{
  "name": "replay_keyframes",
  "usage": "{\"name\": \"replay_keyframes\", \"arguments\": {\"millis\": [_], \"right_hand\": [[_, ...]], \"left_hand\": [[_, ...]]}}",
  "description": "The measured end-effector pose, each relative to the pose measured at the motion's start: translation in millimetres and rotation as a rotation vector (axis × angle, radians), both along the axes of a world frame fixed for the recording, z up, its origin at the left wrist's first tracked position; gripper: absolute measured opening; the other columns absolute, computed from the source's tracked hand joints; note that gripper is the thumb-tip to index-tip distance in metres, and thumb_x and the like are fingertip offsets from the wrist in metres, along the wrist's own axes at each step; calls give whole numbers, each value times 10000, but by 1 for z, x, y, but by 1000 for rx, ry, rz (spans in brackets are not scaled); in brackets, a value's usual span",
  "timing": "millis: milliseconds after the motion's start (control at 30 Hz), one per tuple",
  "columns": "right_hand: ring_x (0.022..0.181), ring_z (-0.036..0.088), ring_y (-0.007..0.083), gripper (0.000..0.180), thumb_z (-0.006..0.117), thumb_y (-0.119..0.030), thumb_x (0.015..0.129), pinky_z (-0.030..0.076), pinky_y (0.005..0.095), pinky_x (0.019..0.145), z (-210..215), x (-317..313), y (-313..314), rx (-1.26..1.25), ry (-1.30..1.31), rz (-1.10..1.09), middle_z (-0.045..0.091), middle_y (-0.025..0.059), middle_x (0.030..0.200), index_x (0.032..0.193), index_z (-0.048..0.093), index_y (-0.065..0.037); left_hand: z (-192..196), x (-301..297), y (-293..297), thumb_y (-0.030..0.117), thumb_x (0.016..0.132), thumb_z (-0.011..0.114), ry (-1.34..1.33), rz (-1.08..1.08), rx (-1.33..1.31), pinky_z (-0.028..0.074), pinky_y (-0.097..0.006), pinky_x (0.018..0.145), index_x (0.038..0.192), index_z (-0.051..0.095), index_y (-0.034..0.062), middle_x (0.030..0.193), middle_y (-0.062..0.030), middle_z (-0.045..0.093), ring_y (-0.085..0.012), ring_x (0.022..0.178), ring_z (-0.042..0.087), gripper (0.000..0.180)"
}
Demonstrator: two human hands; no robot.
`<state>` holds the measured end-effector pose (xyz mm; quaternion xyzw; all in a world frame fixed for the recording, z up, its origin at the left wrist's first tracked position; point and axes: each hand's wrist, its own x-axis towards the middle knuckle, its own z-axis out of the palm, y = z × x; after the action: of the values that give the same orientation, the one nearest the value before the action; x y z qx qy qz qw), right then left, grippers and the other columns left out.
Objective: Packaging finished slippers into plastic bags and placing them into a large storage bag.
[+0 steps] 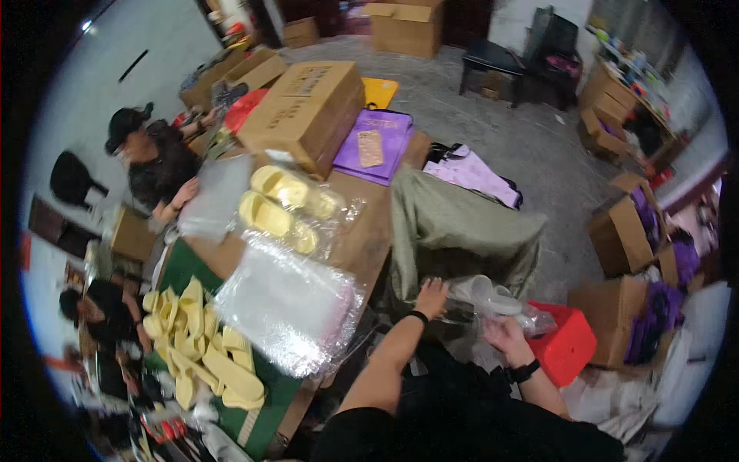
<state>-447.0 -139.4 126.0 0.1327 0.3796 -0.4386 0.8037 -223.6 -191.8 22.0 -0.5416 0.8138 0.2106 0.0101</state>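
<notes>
A pair of white slippers [479,291] in a clear plastic bag [536,320] is held low in front of me, over the near side of a grey-green sack [454,204]. My left hand [435,298] is at the left end of the slippers, its fingers bent against the bag and slightly blurred. My right hand [508,340] is closed on the bag's right part, just under the slippers. Beside my right hand stands a red plastic stool [566,345].
On the table at left are clear plastic bags [285,296], bagged yellow slippers [269,212], loose yellow slippers [200,346], a carton [300,115] and a purple bag [389,142] under a phone [370,148]. Two people sit beyond it. Open cartons [620,239] line the right.
</notes>
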Motion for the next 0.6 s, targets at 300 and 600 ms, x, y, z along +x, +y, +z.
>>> {"name": "replay_keyframes", "arguments": {"millis": [300,600], "right_hand": [[850,574,217,296,510,53,776,491,382,781,-17,15,-45,-33,88,336,577,121,974,1054,481,-41],[920,544,247,331,550,-178,822,466,347,757,-11,123,-73,-20,531,486,546,131,1006,1131,458,-101]], "left_hand": [[-5,4,52,139,794,570,-247,153,330,363,-401,912,815,670,111,857,-67,647,-238,842,591,107],[-8,22,102,171,786,495,-103,-298,131,389,-384,852,803,675,134,790,-59,656,-219,792,612,184]]}}
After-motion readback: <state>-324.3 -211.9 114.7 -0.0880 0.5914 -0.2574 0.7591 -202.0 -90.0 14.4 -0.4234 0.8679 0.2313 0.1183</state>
